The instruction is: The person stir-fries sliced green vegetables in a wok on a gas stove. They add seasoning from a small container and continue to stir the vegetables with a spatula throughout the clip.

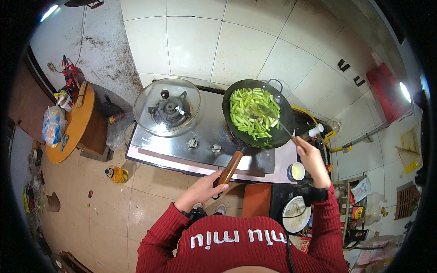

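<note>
My left hand (204, 189) is closed around the wooden handle (230, 168) of a dark wok (287, 125), which sits over the right side of a steel gas stove (208, 116). Cut green vegetable stalks (243, 112) fill much of the wok. In my right hand (312, 160) is a metal spatula (286, 130), tilted so that its blade lies among the stalks. A glass lid (167, 125) with a dark knob covers the left burner. Near the stove's right front corner stands a small blue-rimmed cup (296, 171) with pale yellow contents.
A yellow gas hose (305, 111) runs behind the wok on the right. At lower right are a white plate (296, 218) and a rack with bottles and packets. A bottle of yellow oil (117, 174) stands on the floor, left. An orange-topped table (80, 121) holds bags.
</note>
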A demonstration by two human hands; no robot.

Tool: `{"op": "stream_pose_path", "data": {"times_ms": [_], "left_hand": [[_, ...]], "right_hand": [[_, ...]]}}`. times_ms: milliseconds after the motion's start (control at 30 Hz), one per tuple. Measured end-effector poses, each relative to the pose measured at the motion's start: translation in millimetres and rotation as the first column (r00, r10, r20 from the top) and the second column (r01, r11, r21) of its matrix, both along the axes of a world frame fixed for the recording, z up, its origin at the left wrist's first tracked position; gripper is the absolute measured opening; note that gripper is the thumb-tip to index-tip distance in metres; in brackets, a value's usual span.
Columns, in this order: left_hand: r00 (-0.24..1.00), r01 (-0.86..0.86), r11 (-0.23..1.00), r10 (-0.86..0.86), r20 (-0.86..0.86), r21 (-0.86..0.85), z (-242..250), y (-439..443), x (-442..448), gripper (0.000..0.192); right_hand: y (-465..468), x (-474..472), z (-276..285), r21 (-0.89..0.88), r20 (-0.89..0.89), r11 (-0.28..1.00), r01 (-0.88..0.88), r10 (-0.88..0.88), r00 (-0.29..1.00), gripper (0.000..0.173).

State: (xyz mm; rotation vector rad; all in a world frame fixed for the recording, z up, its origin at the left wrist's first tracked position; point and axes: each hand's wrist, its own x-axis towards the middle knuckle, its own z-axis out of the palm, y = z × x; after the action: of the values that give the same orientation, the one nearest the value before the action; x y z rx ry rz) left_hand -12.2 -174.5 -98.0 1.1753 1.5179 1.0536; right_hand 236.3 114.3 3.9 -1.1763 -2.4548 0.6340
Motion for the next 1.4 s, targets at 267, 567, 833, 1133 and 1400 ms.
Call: {"op": "stream_pose_path", "data": {"times_ms": [267,567,833,1133,1400], "left_hand": [[1.000,0.002,1.000,-0.002,0.017,-0.019,-4.5,1.1,0.0,0.058],[1.000,-0.007,0.999,0.007,0.015,0.046,-4.1,2.2,4.5,0.055],[1.000,0.022,1.000,-0.022,0.007,-0.019,0.5,2.7,1.1,0.060],[1.000,0.010,1.000,-0.010,0.020,0.008,-4.4,1.4,3.4,0.059],[1.000,0.001,1.000,-0.001,0.011,0.007,-5.7,1.5,2.7,0.058]], "right_hand": [[70.4,-49.4,-10.5,0.063,0.046,0.993,0.096,-0.099,0.994,0.039],[12.6,-51.9,2.7,0.419,0.529,0.843,-0.338,0.076,0.845,0.044],[-50.5,33.1,102.4,0.391,0.583,0.890,-0.234,-0.042,0.811,0.042],[-6.6,-3.5,16.2,0.292,0.480,0.948,-0.127,-0.030,0.877,0.032],[18.9,54.4,28.3,-0.586,-0.099,0.787,0.193,-0.306,0.947,0.041]]}}
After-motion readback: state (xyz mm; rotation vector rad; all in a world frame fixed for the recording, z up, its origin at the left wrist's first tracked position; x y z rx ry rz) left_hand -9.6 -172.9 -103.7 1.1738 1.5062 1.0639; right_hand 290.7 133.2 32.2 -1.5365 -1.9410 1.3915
